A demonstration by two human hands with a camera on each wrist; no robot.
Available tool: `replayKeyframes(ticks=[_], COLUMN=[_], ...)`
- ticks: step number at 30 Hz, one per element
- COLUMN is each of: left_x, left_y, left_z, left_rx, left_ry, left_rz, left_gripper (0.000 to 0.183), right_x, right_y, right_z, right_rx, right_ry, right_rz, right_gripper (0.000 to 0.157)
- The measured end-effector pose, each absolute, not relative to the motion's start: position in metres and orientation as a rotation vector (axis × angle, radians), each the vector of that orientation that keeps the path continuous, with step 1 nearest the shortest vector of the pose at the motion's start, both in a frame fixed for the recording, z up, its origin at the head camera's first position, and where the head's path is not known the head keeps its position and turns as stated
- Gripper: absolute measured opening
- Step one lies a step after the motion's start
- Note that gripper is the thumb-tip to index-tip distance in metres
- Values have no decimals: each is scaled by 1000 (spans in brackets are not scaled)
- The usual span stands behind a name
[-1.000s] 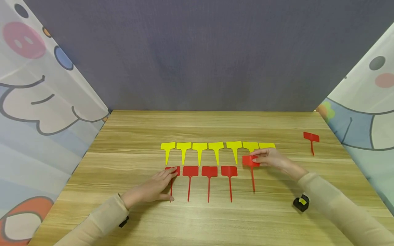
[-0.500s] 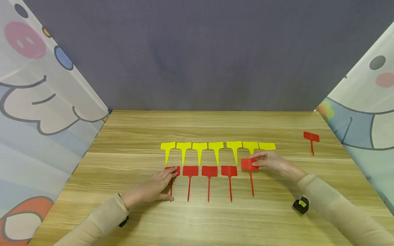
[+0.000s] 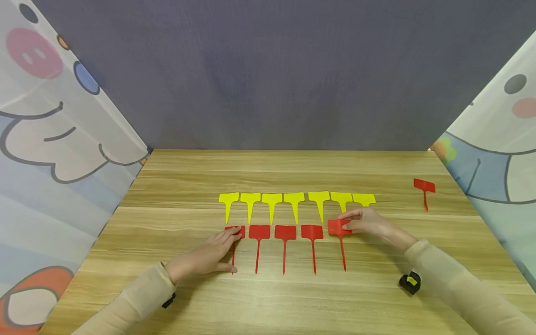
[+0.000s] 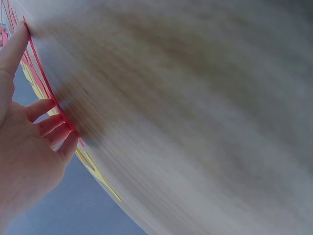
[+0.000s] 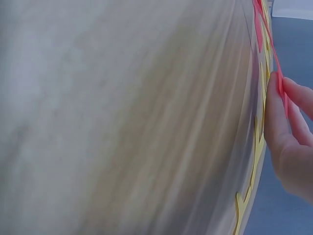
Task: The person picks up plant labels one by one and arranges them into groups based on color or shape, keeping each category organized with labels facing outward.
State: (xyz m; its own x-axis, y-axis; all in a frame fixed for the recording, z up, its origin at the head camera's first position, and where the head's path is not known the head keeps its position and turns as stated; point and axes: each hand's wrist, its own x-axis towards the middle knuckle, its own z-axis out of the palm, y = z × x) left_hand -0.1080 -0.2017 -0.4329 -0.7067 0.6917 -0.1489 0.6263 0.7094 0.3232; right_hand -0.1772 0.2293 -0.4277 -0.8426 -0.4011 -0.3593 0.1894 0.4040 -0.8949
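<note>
My right hand (image 3: 372,226) pinches the right edge of a red T-shaped plant label (image 3: 335,227), thumb on one face and fingers on the other. In the right wrist view this label (image 5: 279,78) shows edge-on between the fingertips. At the row's left end, my left hand (image 3: 207,255) rests on another red plant label (image 3: 233,251), fingertips over its head and thumb near the stem's point. Three more red plant labels, one in the middle (image 3: 285,232), lie between the hands with stems toward me. Just behind them runs a row of several yellow plant labels (image 3: 272,199).
A single red plant label (image 3: 425,186) lies apart at the table's far right. The wooden table (image 3: 268,307) ends at a dark grey panel (image 3: 268,74) behind. Patterned curtains (image 3: 50,139) flank both sides. A small black device (image 3: 410,282) sits beside the right wrist.
My right hand has brought the pinched red plant label toward me and slightly left, level with the red row, uncovering the rightmost yellow label's head. My left hand stays in place.
</note>
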Motion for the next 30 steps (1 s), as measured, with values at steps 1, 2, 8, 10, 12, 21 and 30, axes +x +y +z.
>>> replayKeyframes(ticks=[1,2,8,10,12,21,30], left_x=[-108,-108,-109,-109,-109,-109,-109], left_y=[-202,-202,-201,-200,-200,-202,-202], left_z=[-433,-433,-431,-431,-431,-433,-435], left_rx=[1045,1049,1049,1039,1035,1027,1038], left_ry=[2659,2660,2654,2648,2646,2648,2649], left_rz=[365,368,382,381,380,377,380], left_gripper=[82,82,82,82,82,83,83], right_x=[-177,-176,-174,-173,-173,-172,-171], right_y=[229,228,225,223,222,218,216], right_z=[-428,-428,-426,-427,-428,-431,-431], right_rx=[-177,-182,-239,-252,-278,-397,-614], right_ry=[2146,2160,2267,2312,2354,2497,2596], right_rz=[-1451,-1439,-1352,-1316,-1283,-1162,-1060], right_gripper=[39,39,36,34,32,28,24])
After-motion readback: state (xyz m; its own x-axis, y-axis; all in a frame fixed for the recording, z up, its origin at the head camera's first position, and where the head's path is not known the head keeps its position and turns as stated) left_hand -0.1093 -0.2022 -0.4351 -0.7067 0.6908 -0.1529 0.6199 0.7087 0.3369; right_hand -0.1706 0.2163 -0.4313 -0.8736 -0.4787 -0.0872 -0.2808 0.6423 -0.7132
